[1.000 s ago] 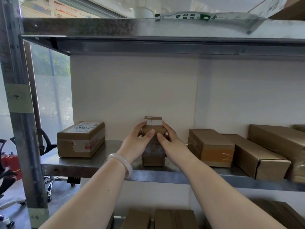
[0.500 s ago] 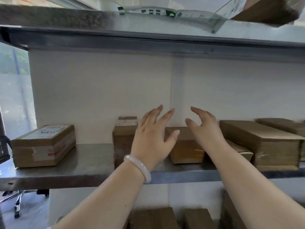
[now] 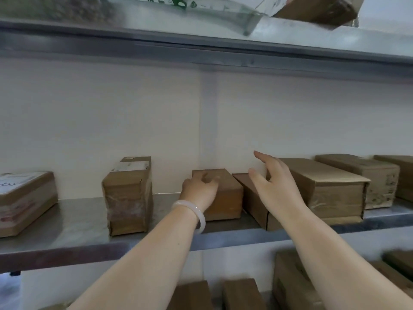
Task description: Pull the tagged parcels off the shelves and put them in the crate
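A steel shelf (image 3: 67,222) carries a row of brown cardboard parcels. My left hand (image 3: 197,192), with a pale bangle on the wrist, grips the top left corner of a small plain parcel (image 3: 226,198) at the middle, fingers curled over its top. My right hand (image 3: 274,184) hovers with straight, spread fingers above a slanted parcel (image 3: 253,204), beside a long parcel (image 3: 330,189). An upright taped parcel with a white label (image 3: 128,195) stands to the left. Another labelled parcel (image 3: 22,202) lies at the far left. No crate is in view.
More parcels (image 3: 368,177) lie at the shelf's right end. The upper shelf (image 3: 201,43) holds a plastic mailer (image 3: 201,7) and a box (image 3: 317,7). Several parcels (image 3: 290,285) sit on the shelf below. A white wall backs the shelf.
Both hands left the upright labelled parcel and moved right. My left hand came down onto the small plain parcel; my right hand reached toward the long parcel. The view shifted right.
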Tool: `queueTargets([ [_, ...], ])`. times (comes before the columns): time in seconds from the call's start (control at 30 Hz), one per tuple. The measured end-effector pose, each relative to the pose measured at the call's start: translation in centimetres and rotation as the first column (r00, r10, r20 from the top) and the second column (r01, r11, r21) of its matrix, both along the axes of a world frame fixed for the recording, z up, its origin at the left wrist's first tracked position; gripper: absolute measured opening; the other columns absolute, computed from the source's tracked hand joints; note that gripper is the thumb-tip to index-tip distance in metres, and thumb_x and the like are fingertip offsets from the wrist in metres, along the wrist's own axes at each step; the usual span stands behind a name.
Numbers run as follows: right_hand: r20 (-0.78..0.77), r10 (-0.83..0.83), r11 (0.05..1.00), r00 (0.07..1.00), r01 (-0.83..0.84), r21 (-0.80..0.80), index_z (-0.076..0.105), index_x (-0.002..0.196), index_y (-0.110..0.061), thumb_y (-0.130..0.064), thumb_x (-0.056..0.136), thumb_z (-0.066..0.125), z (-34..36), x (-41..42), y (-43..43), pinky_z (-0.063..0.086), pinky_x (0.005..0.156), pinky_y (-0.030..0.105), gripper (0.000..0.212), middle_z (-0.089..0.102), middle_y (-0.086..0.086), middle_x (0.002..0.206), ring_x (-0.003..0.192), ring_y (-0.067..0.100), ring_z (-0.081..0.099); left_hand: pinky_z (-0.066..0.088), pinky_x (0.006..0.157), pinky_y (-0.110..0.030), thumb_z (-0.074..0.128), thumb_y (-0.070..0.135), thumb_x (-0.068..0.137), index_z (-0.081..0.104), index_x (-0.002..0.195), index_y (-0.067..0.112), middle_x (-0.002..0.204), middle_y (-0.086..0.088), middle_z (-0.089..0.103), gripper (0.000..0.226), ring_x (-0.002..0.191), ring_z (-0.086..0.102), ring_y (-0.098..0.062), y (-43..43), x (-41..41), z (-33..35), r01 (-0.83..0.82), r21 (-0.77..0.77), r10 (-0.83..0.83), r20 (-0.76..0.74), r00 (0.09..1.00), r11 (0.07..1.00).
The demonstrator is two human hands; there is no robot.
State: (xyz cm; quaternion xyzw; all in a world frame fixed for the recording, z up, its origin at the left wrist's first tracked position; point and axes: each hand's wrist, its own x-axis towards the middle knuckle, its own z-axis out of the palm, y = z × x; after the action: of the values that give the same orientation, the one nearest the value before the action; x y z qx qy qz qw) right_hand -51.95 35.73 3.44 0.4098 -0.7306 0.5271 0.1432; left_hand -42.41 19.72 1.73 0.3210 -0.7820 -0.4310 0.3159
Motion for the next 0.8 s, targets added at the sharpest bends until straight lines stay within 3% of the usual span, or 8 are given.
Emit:
queueTargets([
  [0.1,0.009,0.013,1.000,1.000,-0.013,-0.005,0.043,0.137,-0.046,-0.040,0.094,0.052,0.0,-0.5,0.3,0.028,0.098,0.021,0.044,0.041,-0.013,0.142,0.130,0.004,0.037,0.031,0.091,-0.022,0.055,0.051,0.091,0.047,0.141,0.029,0.145,0.001,0.050,0.056,0.130,0.048,-0.022,-0.2,0.5,0.0,0.029,-0.016,-0.029,0.012,0.999,0.999],
  [0.23,0.012,0.034,0.999,0.999,-0.034,0.001,0.042,0.137,-0.047,-0.041,0.095,0.051,-0.4,-0.6,0.2,0.032,0.106,0.027,0.043,0.040,-0.013,0.144,0.130,0.009,0.040,0.029,0.098,-0.023,0.057,0.050,0.091,0.042,0.144,0.035,0.150,0.009,0.043,0.058,0.136,0.041,-0.016,0.8,1.9,-0.9,0.060,-0.055,-0.066,-0.111,0.992,0.997],
  [0.3,-0.003,0.049,0.999,0.999,-0.049,0.013,0.042,0.137,-0.046,-0.041,0.095,0.050,-0.6,-0.5,0.1,0.028,0.104,0.025,0.043,0.039,-0.014,0.145,0.133,0.005,0.034,0.030,0.101,-0.023,0.057,0.051,0.091,0.039,0.145,0.039,0.150,0.010,0.042,0.058,0.136,0.040,-0.014,1.5,2.5,-1.7,0.048,-0.112,-0.064,-0.149,0.987,0.993],
  [0.43,-0.042,0.066,0.997,0.997,-0.065,0.035,0.041,0.139,-0.044,-0.040,0.096,0.050,-0.5,-0.4,0.0,0.023,0.103,0.021,0.044,0.038,-0.012,0.147,0.136,0.004,0.030,0.036,0.113,-0.035,0.057,0.046,0.093,0.034,0.146,0.042,0.150,0.010,0.041,0.058,0.136,0.040,-0.013,2.7,3.3,-2.3,0.058,-0.147,-0.088,-0.205,0.975,0.987],
  [0.67,-0.064,0.087,0.996,0.994,-0.087,0.003,0.043,0.139,-0.042,-0.039,0.096,0.049,-0.2,0.1,0.7,0.022,0.101,0.018,0.043,0.040,-0.012,0.145,0.123,-0.009,0.027,0.039,0.112,-0.039,0.054,0.037,0.098,0.040,0.143,0.038,0.147,0.008,0.045,0.048,0.135,0.043,-0.014,4.2,4.0,-2.4,0.000,-0.123,-0.037,-0.298,0.954,0.992],
  [0.8,-0.096,0.080,0.996,0.992,-0.075,0.053,0.042,0.140,-0.041,-0.041,0.096,0.048,-0.1,0.7,1.0,0.021,0.105,0.021,0.045,0.037,-0.011,0.149,0.138,0.003,0.027,0.038,0.112,-0.039,0.051,0.033,0.099,0.042,0.143,0.035,0.145,0.008,0.047,0.044,0.134,0.044,-0.014,4.8,4.4,-2.4,-0.030,-0.111,-0.008,-0.327,0.945,0.993],
])
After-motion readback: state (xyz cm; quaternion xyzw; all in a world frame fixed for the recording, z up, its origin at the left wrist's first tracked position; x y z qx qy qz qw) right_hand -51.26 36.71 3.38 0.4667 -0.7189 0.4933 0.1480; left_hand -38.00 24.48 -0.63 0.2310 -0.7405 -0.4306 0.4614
